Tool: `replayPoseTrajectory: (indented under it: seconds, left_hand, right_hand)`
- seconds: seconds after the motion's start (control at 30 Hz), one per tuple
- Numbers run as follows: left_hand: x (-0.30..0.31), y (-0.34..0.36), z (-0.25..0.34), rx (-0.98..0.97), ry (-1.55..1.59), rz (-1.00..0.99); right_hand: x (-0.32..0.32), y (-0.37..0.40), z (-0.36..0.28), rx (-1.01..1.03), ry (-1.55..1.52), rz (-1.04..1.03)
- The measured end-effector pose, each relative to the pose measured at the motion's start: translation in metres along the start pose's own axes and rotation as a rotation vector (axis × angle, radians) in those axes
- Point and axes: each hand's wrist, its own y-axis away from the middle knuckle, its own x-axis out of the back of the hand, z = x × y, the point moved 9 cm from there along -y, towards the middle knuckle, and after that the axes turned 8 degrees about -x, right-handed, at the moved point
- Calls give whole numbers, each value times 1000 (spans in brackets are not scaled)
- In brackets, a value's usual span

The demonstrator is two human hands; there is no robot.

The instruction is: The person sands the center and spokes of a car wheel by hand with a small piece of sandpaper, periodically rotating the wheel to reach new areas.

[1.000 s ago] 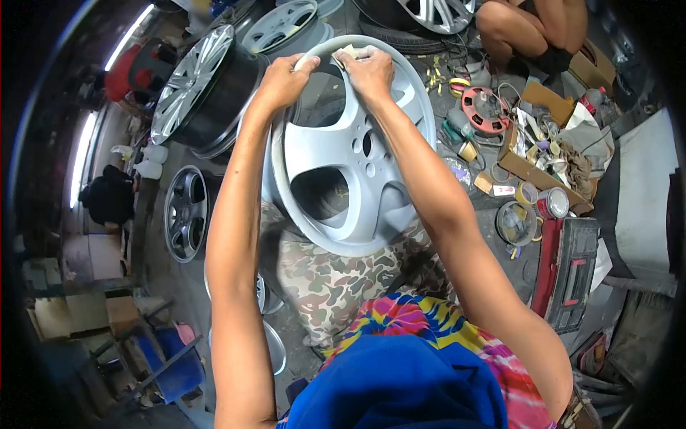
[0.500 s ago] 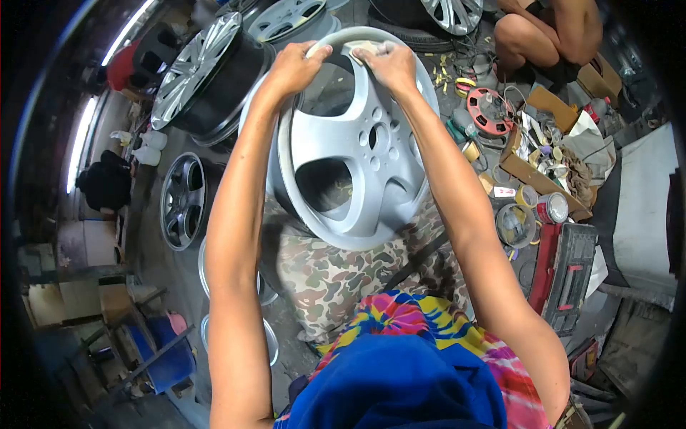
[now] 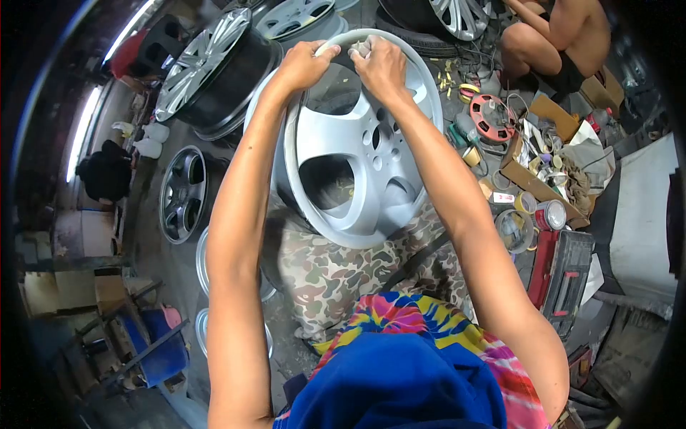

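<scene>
A grey alloy wheel rim [image 3: 332, 136] stands tilted in front of me, its spoked face towards me. My left hand [image 3: 306, 66] is closed on its upper left edge, thumb on the front lip. My right hand [image 3: 381, 66] is closed on a small pale piece of sandpaper [image 3: 361, 47] by the top inner edge of the wheel rim. Fingers cover much of that sandpaper. Beneath the wheel rim lies camouflage-patterned cloth [image 3: 321, 272] over my lap.
More wheel rims stand at left, among them a shiny one [image 3: 207, 61] and a dark one [image 3: 184, 194]. At right are a cardboard box [image 3: 536, 179] of odds and ends, a red cable reel [image 3: 491, 118], a can [image 3: 551, 214] and a toolbox [image 3: 568, 279]. Another person [image 3: 554, 43] squats at upper right.
My right hand has shifted slightly left and its fingers have curled more tightly round the sandpaper. My left hand still grips the rim's edge. The view has shifted a little.
</scene>
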Motion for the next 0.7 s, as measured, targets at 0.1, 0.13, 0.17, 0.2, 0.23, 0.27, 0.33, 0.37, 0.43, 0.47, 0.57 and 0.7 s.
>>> replayPoseTrajectory:
  seconds: [0.1,0.13,0.17,0.2,0.23,0.27,0.33,0.37,0.43,0.47,0.57,0.7]
  left_hand:
    - [-5,2,-2,26,0,-26]
    - [-7,4,2,20,29,-25]
    - [-6,5,7,12,61,-18]
    - [-6,4,5,17,69,-16]
    - [-7,2,4,6,27,-16]
    - [-5,-2,4,-10,-21,-11]
    - [-2,-3,-3,19,-45,-21]
    - [-2,-2,-6,14,-18,-13]
    - [-4,1,1,8,20,-1]
    - [-5,2,3,1,41,-3]
    - [-3,3,4,15,39,9]
    - [-5,-1,1,-2,-2,7]
  right_hand:
    - [16,14,6,-22,-2,39]
    - [21,20,12,-73,-16,18]
    - [20,21,21,-161,23,-56]
    - [14,18,24,-160,29,-63]
    - [13,13,18,-12,19,29]
    - [13,7,8,141,4,127]
    - [7,-3,-9,244,-35,93]
    - [8,-2,-12,270,-13,98]
    - [10,-1,-4,237,14,110]
    - [12,5,2,235,14,104]
    - [12,13,37,-87,-201,-43]
    - [13,-14,-5,189,-30,-9]
